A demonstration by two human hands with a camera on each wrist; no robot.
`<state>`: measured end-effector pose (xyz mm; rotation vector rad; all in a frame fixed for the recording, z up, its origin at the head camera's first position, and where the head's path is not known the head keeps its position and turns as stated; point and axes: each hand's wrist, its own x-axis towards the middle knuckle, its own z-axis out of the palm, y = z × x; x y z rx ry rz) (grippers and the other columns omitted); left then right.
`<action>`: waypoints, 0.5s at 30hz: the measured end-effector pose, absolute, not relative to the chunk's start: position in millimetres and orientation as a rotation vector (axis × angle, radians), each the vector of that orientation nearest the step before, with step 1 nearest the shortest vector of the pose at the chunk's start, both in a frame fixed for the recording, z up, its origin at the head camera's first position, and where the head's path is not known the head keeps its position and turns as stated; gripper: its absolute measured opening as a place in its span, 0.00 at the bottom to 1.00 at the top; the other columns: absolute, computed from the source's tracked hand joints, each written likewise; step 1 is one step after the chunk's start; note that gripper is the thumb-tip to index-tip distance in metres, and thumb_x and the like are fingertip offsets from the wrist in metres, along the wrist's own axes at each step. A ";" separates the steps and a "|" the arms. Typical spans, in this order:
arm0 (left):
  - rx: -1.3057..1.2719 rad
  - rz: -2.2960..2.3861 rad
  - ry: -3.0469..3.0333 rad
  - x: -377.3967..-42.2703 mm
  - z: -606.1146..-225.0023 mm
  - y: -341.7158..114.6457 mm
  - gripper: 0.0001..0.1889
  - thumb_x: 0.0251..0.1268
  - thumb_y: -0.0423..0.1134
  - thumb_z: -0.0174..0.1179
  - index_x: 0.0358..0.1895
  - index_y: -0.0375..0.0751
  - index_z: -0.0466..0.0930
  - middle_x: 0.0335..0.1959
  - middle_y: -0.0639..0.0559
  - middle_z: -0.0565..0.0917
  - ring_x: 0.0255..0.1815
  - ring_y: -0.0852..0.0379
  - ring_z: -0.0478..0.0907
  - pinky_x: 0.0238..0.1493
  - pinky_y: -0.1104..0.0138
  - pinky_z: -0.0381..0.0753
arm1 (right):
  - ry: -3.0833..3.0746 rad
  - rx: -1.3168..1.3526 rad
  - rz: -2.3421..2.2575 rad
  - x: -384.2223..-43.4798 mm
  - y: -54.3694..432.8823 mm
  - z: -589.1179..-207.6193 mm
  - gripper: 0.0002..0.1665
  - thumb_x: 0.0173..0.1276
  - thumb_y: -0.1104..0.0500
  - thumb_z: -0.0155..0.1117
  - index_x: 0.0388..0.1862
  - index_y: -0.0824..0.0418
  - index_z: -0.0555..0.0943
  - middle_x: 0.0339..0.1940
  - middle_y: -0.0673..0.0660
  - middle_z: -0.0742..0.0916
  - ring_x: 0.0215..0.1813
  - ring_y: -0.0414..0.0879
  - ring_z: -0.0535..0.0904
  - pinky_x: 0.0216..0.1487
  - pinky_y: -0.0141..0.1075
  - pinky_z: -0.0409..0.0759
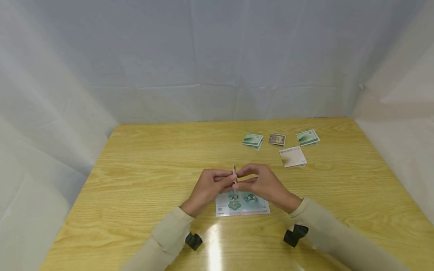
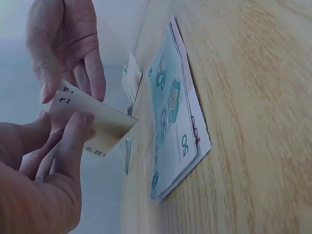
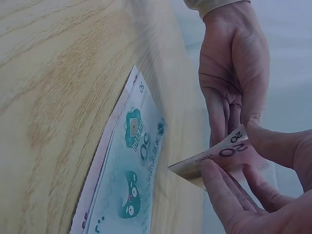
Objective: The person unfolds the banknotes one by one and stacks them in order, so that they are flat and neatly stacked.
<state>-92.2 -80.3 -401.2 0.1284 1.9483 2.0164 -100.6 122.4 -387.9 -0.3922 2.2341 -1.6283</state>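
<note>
A small folded banknote [image 1: 234,169], printed with a 20 in the right wrist view, stands on edge between my two hands above the table. My left hand [image 1: 207,188] pinches its left face between thumb and fingers. With thumb and fingertips, my right hand [image 1: 266,182] grips the same note from the right. Its two halves lie slightly apart at the edge in the left wrist view. Beneath the hands lies a flat stack of banknotes [image 1: 242,207], a green 50 on top and a pinkish one partly showing below. The hands hide the stack's far side in the head view.
Toward the back right lie several folded notes: a green one [image 1: 252,140], a brown one [image 1: 277,139], another green one [image 1: 307,137] and a pale one [image 1: 293,157]. White sheeting [image 1: 220,60] rises behind the wooden table [image 1: 142,169] and at both sides.
</note>
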 end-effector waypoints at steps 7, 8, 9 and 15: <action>0.072 1.968 1.992 -89.8 -397.3 -80.8 0.15 0.74 0.30 0.60 0.57 0.24 0.80 0.47 0.34 0.86 0.46 0.46 0.87 0.48 0.60 0.88 | 2.240 -0.239 -1.622 -101.9 124.9 -383.5 0.23 0.66 0.66 0.71 0.59 0.65 0.79 0.54 0.61 0.84 0.53 0.53 0.83 0.50 0.45 0.87; 0.064 1.961 2.003 -89.3 -396.6 -81.3 0.15 0.74 0.30 0.60 0.57 0.24 0.80 0.47 0.34 0.86 0.46 0.46 0.88 0.47 0.60 0.88 | 2.240 -0.218 -1.620 -102.0 125.5 -382.9 0.23 0.66 0.66 0.70 0.60 0.65 0.79 0.54 0.61 0.84 0.52 0.53 0.83 0.49 0.45 0.87; 0.058 1.955 2.016 -88.8 -395.9 -81.8 0.15 0.74 0.30 0.60 0.57 0.24 0.80 0.46 0.34 0.86 0.45 0.46 0.88 0.46 0.60 0.88 | 2.237 -0.207 -1.620 -102.1 126.4 -382.0 0.24 0.66 0.67 0.69 0.61 0.66 0.79 0.54 0.62 0.84 0.52 0.53 0.83 0.49 0.45 0.87; 0.058 1.945 2.096 -85.6 -393.6 -87.8 0.12 0.70 0.29 0.62 0.52 0.24 0.82 0.42 0.36 0.86 0.37 0.50 0.87 0.44 0.57 0.89 | 2.247 -0.215 -1.611 -101.6 135.9 -378.9 0.22 0.68 0.67 0.65 0.61 0.70 0.77 0.52 0.64 0.84 0.50 0.53 0.83 0.48 0.48 0.87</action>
